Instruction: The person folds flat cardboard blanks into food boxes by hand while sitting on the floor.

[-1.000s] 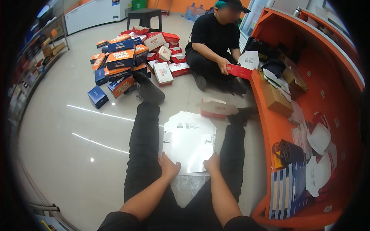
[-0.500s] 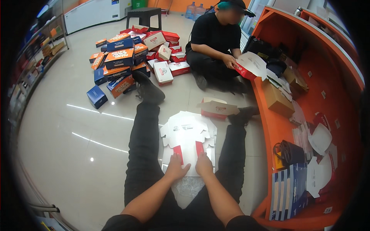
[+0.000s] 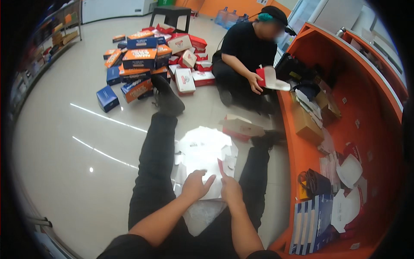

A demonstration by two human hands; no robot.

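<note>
A flat white carton blank (image 3: pixel 202 151) with cut tabs lies on a stack of similar blanks between my outstretched legs. My left hand (image 3: pixel 195 185) rests over the near left part of the top blank, fingers laid out and thumb apart. At the near right edge, my right hand (image 3: pixel 231 189) is closed on a raised side flap, whose red outer face (image 3: pixel 221 167) shows as a narrow strip. Glare washes out the middle of the blank. Crumpled clear plastic (image 3: pixel 200 213) lies under the near end of the stack.
A partly folded red-and-white box (image 3: pixel 242 128) lies by my right foot. Folded boxes (image 3: pixel 140 58) are heaped beyond my left foot. A co-worker (image 3: pixel 248 52) sits at the far right, holding a red-and-white carton (image 3: pixel 269 80). An orange shelf (image 3: pixel 297 172) with blue booklet-like packs (image 3: pixel 317 220) borders my right.
My left hand has shifted off the left red flap, which now lies out of sight. The right flap stands more upright. The co-worker's carton has turned and folded further.
</note>
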